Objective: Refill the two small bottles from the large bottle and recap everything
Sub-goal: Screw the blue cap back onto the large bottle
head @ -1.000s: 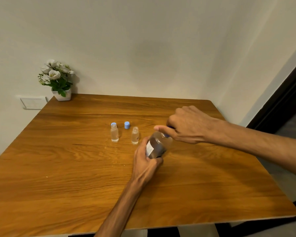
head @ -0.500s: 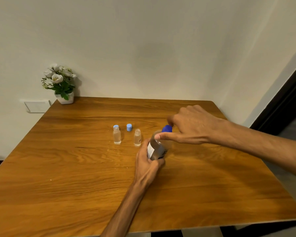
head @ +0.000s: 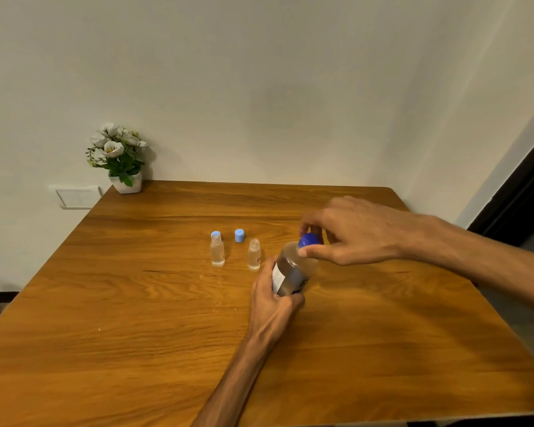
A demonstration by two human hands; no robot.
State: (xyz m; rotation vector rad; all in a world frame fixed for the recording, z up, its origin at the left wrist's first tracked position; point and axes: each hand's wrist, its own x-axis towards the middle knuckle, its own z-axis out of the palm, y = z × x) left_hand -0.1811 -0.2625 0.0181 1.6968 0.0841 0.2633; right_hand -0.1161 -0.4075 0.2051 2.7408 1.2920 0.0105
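My left hand [head: 273,298] grips the lower body of the large clear bottle [head: 293,271], which tilts up and to the right above the table. Its dark blue cap [head: 309,240] sits at the neck, pinched by the thumb and fingers of my right hand [head: 352,231]. Two small clear bottles stand uncapped on the table: one on the left [head: 217,251], one on the right [head: 254,254]. A light blue cap [head: 215,234] lies just behind the left one. The other light blue cap [head: 239,235] rests between and behind them.
A wooden table [head: 136,334] carries everything. A white pot of flowers [head: 121,158] stands at its far left corner against the wall. A wall plate [head: 76,197] is left of the table. A dark doorway [head: 524,192] is on the right.
My right hand has shifted on the large bottle's neck so the dark blue cap shows between its fingers. The view has tilted up slightly. The small bottles and caps stayed put.
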